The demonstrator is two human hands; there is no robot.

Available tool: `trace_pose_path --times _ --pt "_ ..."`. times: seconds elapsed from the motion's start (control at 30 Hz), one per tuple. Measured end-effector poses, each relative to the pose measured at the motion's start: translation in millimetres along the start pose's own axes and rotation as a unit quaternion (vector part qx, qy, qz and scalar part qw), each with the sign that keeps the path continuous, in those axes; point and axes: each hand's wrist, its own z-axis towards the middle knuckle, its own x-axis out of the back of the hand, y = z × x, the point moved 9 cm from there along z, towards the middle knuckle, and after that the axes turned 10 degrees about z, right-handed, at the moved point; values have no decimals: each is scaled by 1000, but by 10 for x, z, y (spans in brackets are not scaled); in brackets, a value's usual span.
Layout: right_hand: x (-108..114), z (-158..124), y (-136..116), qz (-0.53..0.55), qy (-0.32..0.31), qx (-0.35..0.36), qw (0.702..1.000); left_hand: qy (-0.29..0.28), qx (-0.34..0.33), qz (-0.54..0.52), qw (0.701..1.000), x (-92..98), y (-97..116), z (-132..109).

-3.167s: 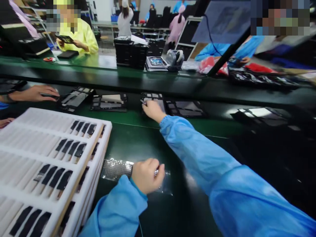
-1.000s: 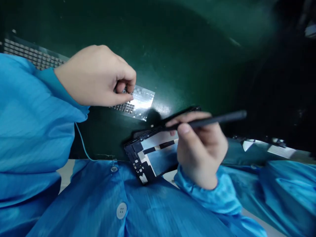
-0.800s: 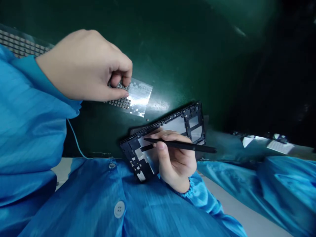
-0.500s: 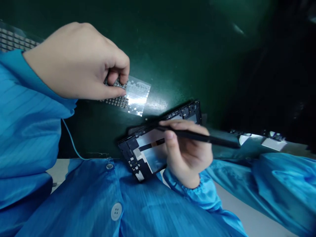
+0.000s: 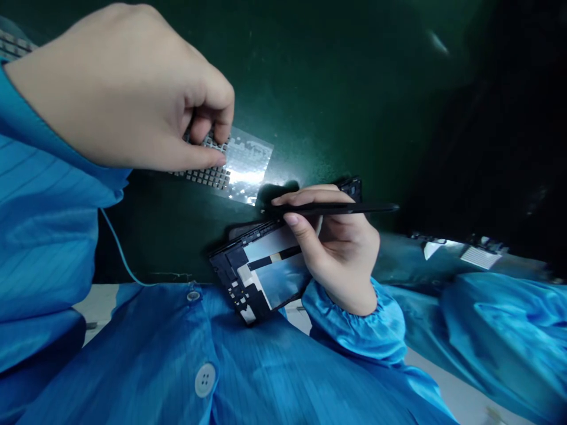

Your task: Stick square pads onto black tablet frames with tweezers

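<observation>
Black frame (image 5: pixel 261 268) gripped by right hand (image 5: pixel 341 248)

The left hand (image 5: pixel 128 94) pinches at a clear sheet of small grey squares (image 5: pixel 230 168) lying on the green bench (image 5: pixel 332 77). The right hand (image 5: pixel 336 248) grips a thin black stylus (image 5: pixel 336 208) and steadies a black frame panel (image 5: pixel 261 271) against the blue smock (image 5: pixel 221 366).

The black frame part (image 5: pixel 261 271), with shiny grey panels, lay tilted at the table edge. A thin black stick (image 5: pixel 336 208) was nearly level above it. The glossy sheet (image 5: pixel 234 165) of small grey squares lay flat.
</observation>
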Motion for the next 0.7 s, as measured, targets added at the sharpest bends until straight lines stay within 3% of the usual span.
trace_pose_path --times 0.3,0.37,0.5,0.6,0.7 --pt "-32 111 -110 -53 -51 9 997 4 -20 -21 1000 33 32 12" --pt "-11 52 -141 -12 -2 -1 1000 2 -8 -25 1000 24 15 7" --pt "-13 -341 -127 77 174 -23 982 9 7 -22 1000 30 11 -3" --pt "-207 -589 -129 105 201 -3 974 14 -9 -34 999 38 44 -8" --pt "-320 -642 -160 97 198 38 975 7 -24 -50 998 30 55 -6"
